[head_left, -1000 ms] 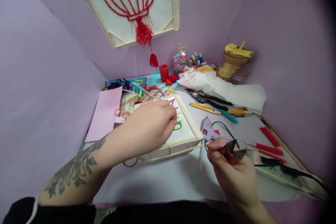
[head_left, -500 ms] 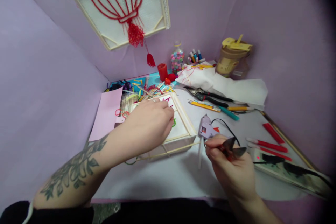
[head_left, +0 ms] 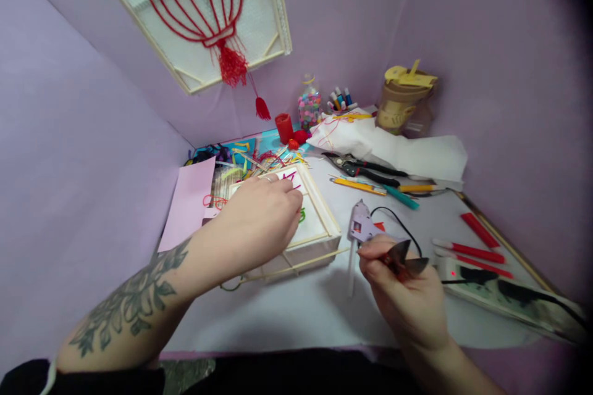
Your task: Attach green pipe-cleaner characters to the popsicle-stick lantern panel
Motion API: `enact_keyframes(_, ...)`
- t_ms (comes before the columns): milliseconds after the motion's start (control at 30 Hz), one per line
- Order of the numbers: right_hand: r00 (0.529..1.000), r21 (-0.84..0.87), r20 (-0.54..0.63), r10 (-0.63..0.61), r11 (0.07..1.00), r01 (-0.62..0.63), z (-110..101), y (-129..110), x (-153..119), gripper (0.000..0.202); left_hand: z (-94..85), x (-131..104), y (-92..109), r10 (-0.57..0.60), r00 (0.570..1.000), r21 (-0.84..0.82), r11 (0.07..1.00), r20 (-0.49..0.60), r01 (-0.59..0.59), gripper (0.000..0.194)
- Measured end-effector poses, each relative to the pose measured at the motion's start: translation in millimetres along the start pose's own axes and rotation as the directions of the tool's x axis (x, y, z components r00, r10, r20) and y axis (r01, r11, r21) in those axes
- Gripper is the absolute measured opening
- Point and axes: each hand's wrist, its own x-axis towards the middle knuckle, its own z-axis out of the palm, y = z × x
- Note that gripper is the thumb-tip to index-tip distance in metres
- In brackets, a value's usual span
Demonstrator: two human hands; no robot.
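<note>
My left hand (head_left: 262, 216) lies over a white box with a light wooden frame (head_left: 327, 216). Its fingers are curled down, and their tips are hidden behind the hand. Red and green markings show on the box's white top. Along the near side a thin wooden stick (head_left: 315, 259) runs past the right corner. My right hand (head_left: 407, 296) is closed around a cutting tool with two dark pointed blades (head_left: 399, 253) and a reddish part. Its thumb and forefinger are close to the stick's right end. Just beyond them is a pale purple glue gun (head_left: 359, 222) with a white glue stick.
Pruning shears (head_left: 356, 166), a yellow cutter (head_left: 359, 186) and a teal pen (head_left: 401, 197) lie behind. Red markers (head_left: 477, 253) and a power strip (head_left: 491, 290) are at right. A pink sheet (head_left: 188, 203) lies left. A framed red yarn lantern (head_left: 199, 0) hangs on the wall.
The whole view has shifted slightly. Both hands keep nearly the same pose, with the left over the box and the right still gripping the cutting tool.
</note>
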Motion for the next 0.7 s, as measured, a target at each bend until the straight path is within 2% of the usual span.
enact_keyframes(333, 0.998, 0.039, 0.056, 0.004, 0.999, -0.007, -2, 2, -4, 0.009, 0.0, -7, -8, -0.053, 0.996, -0.170, 0.985, -0.068, 0.041, 0.022)
enact_keyframes(433, 0.997, 0.009, 0.036, -0.062, 0.998, 0.061, 0, -5, 2, 0.008, -0.8, -17, -13, -0.093, 0.980, -0.294, 0.955, -0.176, 0.038, 0.019)
enact_keyframes(500, 0.987, -0.078, 0.032, -0.158, 0.984, 0.160, -1, -16, 8, 0.011, 2.1, -26, -16, -0.130, 0.944, -0.400, 0.916, -0.303, -0.002, 0.018)
enact_keyframes(567, 0.949, -0.226, 0.108, -0.297, 0.922, 0.314, -2, -31, 16, 0.013, 9.5, -38, -18, -0.152, 0.885, -0.481, 0.872, -0.440, -0.090, 0.015)
enact_keyframes(633, 0.861, -0.368, 0.305, -0.407, 0.784, 0.501, -1, -46, 25, 0.011, 20.8, -49, -20, -0.162, 0.803, -0.526, 0.824, -0.574, -0.209, 0.011)
enact_keyframes(700, 0.740, -0.433, 0.546, -0.392, 0.625, 0.650, 3, -60, 35, 0.011, 32.8, -58, -21, -0.170, 0.706, -0.539, 0.771, -0.688, -0.339, 0.010)
